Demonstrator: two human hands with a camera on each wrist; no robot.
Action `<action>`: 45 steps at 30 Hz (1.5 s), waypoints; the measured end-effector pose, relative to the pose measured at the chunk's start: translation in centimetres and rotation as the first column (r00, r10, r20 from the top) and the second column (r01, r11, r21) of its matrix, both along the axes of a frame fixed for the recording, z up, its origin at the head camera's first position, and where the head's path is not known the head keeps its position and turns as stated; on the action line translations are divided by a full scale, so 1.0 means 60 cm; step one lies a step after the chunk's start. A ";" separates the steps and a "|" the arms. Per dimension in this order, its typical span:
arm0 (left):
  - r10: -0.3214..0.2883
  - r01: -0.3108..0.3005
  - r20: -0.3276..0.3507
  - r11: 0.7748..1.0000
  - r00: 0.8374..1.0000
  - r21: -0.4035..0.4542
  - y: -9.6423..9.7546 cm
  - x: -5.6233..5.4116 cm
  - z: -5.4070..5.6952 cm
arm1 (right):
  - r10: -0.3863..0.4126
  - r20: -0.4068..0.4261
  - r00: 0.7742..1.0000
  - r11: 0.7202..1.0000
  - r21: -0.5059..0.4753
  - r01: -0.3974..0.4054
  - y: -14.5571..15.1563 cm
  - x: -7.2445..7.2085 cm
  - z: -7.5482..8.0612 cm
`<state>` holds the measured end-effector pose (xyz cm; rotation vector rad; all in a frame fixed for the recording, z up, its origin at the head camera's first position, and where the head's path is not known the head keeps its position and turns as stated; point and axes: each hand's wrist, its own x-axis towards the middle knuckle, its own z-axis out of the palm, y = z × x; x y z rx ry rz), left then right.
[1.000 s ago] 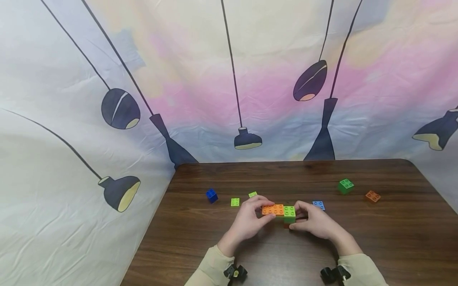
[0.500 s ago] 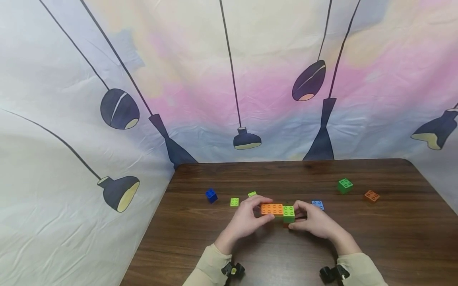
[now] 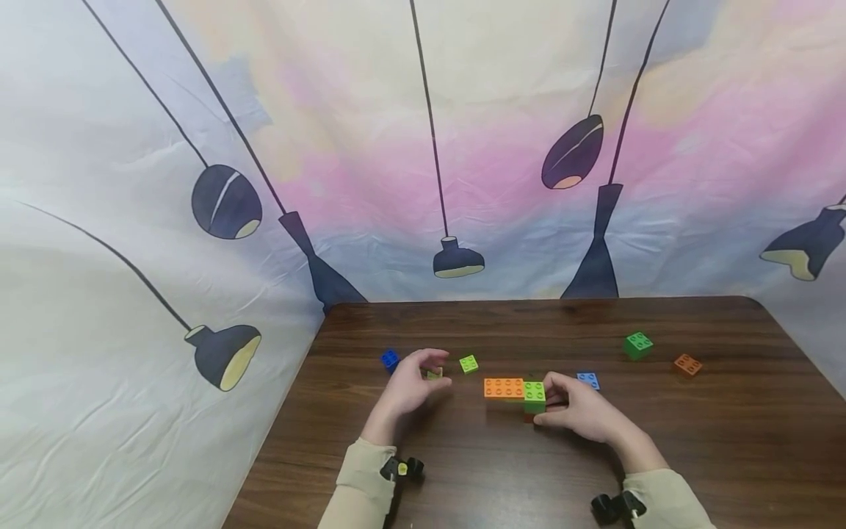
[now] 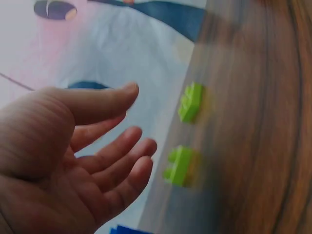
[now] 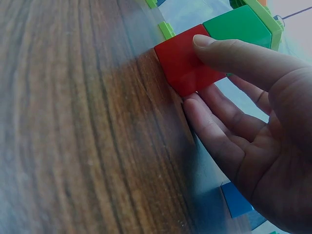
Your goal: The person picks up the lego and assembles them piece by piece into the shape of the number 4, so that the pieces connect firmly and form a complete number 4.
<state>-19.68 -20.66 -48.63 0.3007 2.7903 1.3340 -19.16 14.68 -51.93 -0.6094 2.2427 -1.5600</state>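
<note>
My right hand (image 3: pixel 581 409) pinches a small brick stack by its right side; the thumb lies on its red brick (image 5: pixel 178 63). Above the red sits a green brick (image 5: pixel 239 30), topped by a thin lime brick (image 3: pixel 534 389). An orange eight-stud brick (image 3: pixel 504 387) juts out leftward at the stack's top. To the left, my left hand (image 3: pixel 408 386) hovers with relaxed fingers, thumb apart from them, holding nothing. Its fingers partly cover a flat lime brick (image 3: pixel 434 374) in the head view. Another flat lime brick (image 3: pixel 468 364) lies just right of that hand.
A dark blue brick (image 3: pixel 389 359) sits behind the left hand, partly covered. Beyond the right hand lie a light blue brick (image 3: pixel 587 380), a green brick (image 3: pixel 638 344) and a brown-orange brick (image 3: pixel 688 364). The wooden table (image 3: pixel 489 477) meets a printed cloth (image 3: pixel 370 147) at the back.
My left hand has let go of the orange brick and moved left to the loose lime bricks. The right hand keeps its grip on the stack, which stays in place.
</note>
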 end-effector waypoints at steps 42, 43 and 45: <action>0.196 -0.193 0.032 0.978 0.980 -0.081 -0.021 -0.019 -0.048 | 0.005 -0.005 1.000 1.000 0.008 -0.005 0.002 -0.003 -0.002; 0.198 -0.194 0.034 0.978 0.980 -0.081 -0.021 -0.019 -0.048 | 0.007 -0.005 1.000 1.000 0.007 -0.007 0.002 -0.003 -0.002; 0.200 -0.197 0.035 0.977 0.979 -0.083 -0.020 -0.019 -0.048 | 0.005 0.000 1.000 1.000 0.007 -0.005 0.002 -0.003 -0.003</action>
